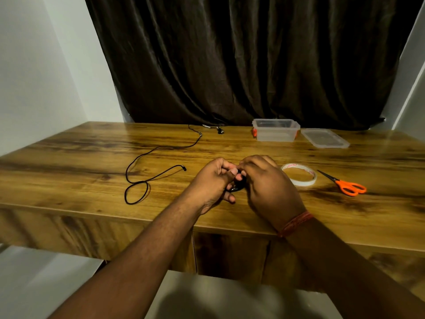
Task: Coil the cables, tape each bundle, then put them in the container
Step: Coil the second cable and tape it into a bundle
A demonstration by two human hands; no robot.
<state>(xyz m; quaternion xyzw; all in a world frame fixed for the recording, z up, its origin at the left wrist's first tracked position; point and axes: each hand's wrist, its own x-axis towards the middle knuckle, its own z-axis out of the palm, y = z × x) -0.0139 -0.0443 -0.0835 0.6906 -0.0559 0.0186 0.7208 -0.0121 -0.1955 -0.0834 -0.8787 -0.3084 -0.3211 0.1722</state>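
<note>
My left hand (215, 180) and my right hand (266, 183) meet above the middle of the wooden table and both grip a small coiled black cable bundle (236, 187), mostly hidden between the fingers. A long loose black cable (147, 180) lies uncoiled on the table to the left, with a loop near the front edge. A roll of clear tape (299, 174) lies flat just right of my right hand. The clear plastic container (275, 130) with orange clips stands open at the back, its lid (324, 138) flat beside it.
Orange-handled scissors (345, 184) lie right of the tape roll. Another thin cable with a small plug (217, 128) sits at the back of the table near the dark curtain. The table's front edge (115, 215) runs below my wrists.
</note>
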